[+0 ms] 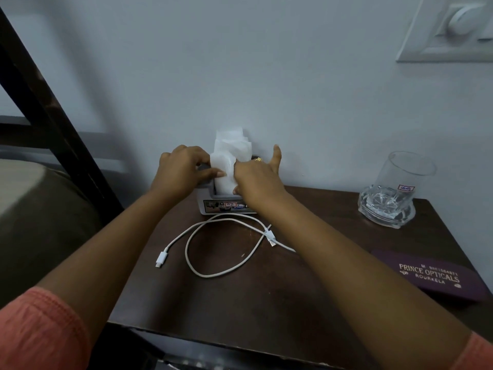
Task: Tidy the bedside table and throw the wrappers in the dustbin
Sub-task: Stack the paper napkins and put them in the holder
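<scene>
A small grey napkin holder (pixel 213 205) stands at the back of the dark wooden bedside table (pixel 240 297), against the wall. White paper napkins (pixel 230 145) stick up out of it. My left hand (pixel 181 169) pinches the napkins from the left, thumb on the front sheet. From the right, my right hand (pixel 256 177) presses on the same stack, its index finger raised toward the wall. A white charging cable (pixel 221 247) lies in a loose loop in front of the holder, under my right forearm.
A clear drinking glass (pixel 400 180) sits in a cut-glass dish (pixel 384 212) at the back right. A purple spectacle case (pixel 432 276) lies near the right edge. A dark bed frame (pixel 45 102) and bedding (pixel 34 209) are to the left. A switch plate (pixel 453 30) is high on the wall.
</scene>
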